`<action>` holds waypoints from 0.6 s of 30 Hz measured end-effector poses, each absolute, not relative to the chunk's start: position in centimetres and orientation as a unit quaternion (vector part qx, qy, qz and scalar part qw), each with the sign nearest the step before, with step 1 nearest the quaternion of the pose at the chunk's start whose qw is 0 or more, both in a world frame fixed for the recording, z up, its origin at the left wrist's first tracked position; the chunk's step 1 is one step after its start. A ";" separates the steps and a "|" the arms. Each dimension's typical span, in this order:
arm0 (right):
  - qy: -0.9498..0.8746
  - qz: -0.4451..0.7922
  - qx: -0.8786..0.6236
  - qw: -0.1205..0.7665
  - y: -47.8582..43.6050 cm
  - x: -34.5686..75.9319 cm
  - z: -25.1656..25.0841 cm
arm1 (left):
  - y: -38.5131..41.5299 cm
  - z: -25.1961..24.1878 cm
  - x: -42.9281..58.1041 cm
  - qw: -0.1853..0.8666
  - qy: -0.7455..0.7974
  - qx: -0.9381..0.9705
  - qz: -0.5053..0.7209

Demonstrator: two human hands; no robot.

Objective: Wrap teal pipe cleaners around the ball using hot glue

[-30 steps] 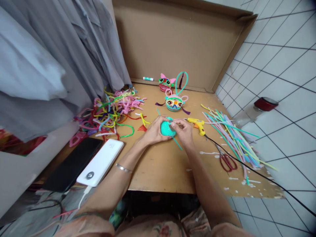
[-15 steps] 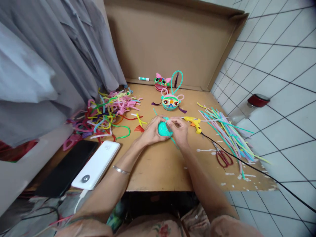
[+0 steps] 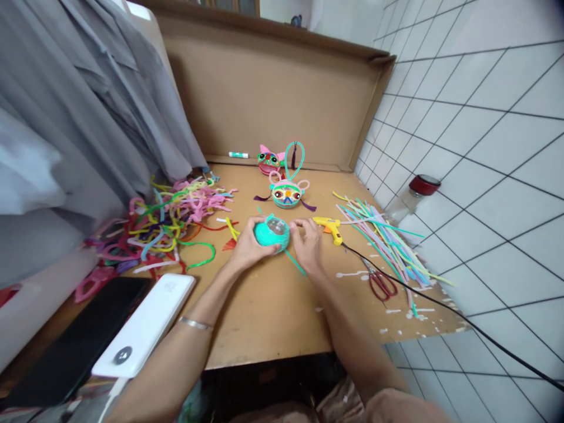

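My left hand [image 3: 250, 245] is closed around a teal ball [image 3: 269, 236] wound with pipe cleaner. A greyish, see-through patch shows at the top of the ball. Teal pipe cleaner ends stick out of it, one toward the back and a longer teal strand [image 3: 294, 262] toward the lower right. Just right of the ball, my right hand [image 3: 306, 239] has its fingers bent together, a small gap from the ball. Whatever lies between those fingertips, if anything, is hidden. The yellow glue gun [image 3: 331, 228] lies right beyond this hand, its nozzle close to the fingers.
Two decorated animal-face balls, one teal [image 3: 286, 195] and one pink [image 3: 269, 160], stand behind my hands. Tangled pipe cleaners [image 3: 176, 214] heap at left, straight ones [image 3: 388, 241] at right. Red-handled scissors [image 3: 382, 284], a power bank [image 3: 145, 326], a phone [image 3: 79, 335] and a jar [image 3: 414, 194] lie around.
My right hand has come away from the ball toward the right, baring its greyish top. The camera view has shifted, so the whole scene sits further left and lower.
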State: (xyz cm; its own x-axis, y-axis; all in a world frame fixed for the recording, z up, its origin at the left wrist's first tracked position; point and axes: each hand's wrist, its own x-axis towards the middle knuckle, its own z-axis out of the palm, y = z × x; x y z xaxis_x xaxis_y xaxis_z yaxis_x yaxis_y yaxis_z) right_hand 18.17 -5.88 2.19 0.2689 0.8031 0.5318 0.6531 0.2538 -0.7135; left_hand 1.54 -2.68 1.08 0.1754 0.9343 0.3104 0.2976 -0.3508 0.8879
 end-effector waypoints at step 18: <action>-0.443 -0.014 -0.883 0.156 -2.7 26.2 1.4 | -1.8 1.8 0.9 0.372 0.498 0.605 0.499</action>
